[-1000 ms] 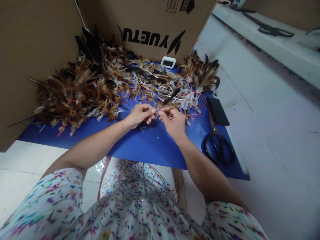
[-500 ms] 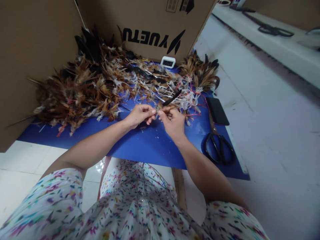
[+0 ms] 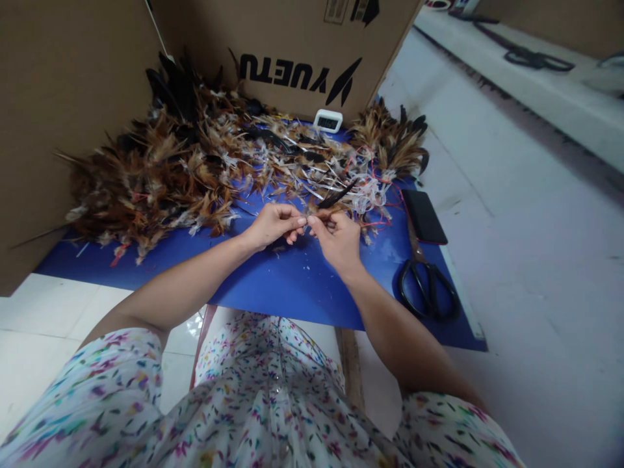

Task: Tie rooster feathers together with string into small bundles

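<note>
My left hand (image 3: 275, 225) and my right hand (image 3: 337, 239) meet at the fingertips over the blue table surface (image 3: 273, 279). Both are closed in a pinch on the base of a small feather bunch, whose dark feather (image 3: 337, 194) points up and to the right beyond my right fingers. The pinched ends are mostly hidden by the fingertips. Just behind my right hand lie clear plastic strips (image 3: 370, 194) tangled with red string (image 3: 373, 166). A spread of loose brown feathers (image 3: 292, 162) lies beyond both hands.
A large brown feather heap (image 3: 160, 175) fills the left side. Behind stands a cardboard box (image 3: 292, 39). A small white digital clock (image 3: 328, 121) and a feather bundle (image 3: 392, 140) sit at the back. On the right are black-handled scissors (image 3: 426, 289) and a black phone (image 3: 424, 216).
Both hands stay in nearly the same place, still pinching. The dark feather's tip has tilted slightly lower and to the right.
</note>
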The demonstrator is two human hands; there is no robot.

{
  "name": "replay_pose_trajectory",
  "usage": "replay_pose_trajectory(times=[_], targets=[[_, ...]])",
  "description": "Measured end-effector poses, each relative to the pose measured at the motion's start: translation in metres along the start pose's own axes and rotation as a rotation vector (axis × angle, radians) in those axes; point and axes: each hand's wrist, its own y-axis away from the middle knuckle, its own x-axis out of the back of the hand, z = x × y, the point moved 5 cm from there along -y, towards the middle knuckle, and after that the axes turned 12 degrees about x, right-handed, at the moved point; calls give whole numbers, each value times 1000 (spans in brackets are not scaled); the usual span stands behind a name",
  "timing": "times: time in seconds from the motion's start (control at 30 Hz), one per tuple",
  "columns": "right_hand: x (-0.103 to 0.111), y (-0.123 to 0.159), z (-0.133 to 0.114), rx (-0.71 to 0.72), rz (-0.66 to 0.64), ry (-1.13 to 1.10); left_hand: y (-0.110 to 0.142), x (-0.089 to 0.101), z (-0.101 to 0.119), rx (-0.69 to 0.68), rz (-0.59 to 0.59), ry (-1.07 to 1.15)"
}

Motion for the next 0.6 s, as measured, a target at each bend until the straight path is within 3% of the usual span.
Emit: replay_pose_trajectory(times=[0.2,0.37,0.6], targets=[[-1,-1,1,-36,26,-85,2,-1,4,-25,-4,-62],[11,-10,-4,-17,105,-89,1,0,3,-33,4,-41],[25,-17,-5,-18,159,-96,-5,22,14,-88,238,144]])
